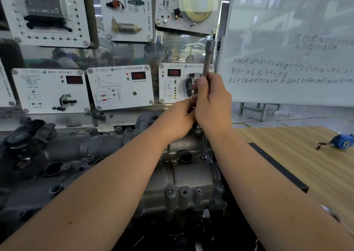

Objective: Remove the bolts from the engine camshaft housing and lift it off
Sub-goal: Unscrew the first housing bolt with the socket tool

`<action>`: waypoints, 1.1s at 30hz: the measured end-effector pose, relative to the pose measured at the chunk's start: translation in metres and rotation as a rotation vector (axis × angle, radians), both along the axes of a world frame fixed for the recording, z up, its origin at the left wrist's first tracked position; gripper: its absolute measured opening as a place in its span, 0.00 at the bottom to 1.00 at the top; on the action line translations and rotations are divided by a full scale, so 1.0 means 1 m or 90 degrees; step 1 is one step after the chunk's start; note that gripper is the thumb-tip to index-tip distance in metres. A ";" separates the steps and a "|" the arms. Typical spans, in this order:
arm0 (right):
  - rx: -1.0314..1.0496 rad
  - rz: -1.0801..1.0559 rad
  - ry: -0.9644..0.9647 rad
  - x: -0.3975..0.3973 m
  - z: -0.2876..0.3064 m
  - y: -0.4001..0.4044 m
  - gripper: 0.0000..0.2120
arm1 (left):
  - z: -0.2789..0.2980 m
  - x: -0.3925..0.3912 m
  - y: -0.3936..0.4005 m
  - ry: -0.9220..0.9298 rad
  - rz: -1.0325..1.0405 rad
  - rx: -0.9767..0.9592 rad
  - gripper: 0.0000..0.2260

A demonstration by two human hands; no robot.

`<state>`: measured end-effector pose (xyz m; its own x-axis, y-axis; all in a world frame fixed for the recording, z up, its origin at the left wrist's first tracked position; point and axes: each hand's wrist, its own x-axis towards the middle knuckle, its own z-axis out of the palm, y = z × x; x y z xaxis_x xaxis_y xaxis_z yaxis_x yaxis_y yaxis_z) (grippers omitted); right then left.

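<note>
Camshaft housing (178, 176): grey cast metal, lies across the bench directly below both forearms; bolts (171, 193) seated along its near edge. Wooden table (298, 155) to the right carries a blue tape measure (342, 141). Right hand (212, 105) grasps an upright metal tool handle (207, 59) over the housing's far edge, thumb laid along the shaft. Left hand (179, 118) curled at the tool's base, touching the right hand; what it grips is hidden. Behind: sensor display boards (120, 87), whiteboard (291, 45) with handwriting.
</note>
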<state>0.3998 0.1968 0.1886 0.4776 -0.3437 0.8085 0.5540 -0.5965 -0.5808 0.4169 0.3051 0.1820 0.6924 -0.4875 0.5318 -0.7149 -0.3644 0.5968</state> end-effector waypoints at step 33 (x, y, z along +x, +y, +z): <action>0.021 -0.004 -0.022 -0.001 0.000 -0.001 0.14 | 0.001 -0.002 0.000 0.000 0.016 0.034 0.09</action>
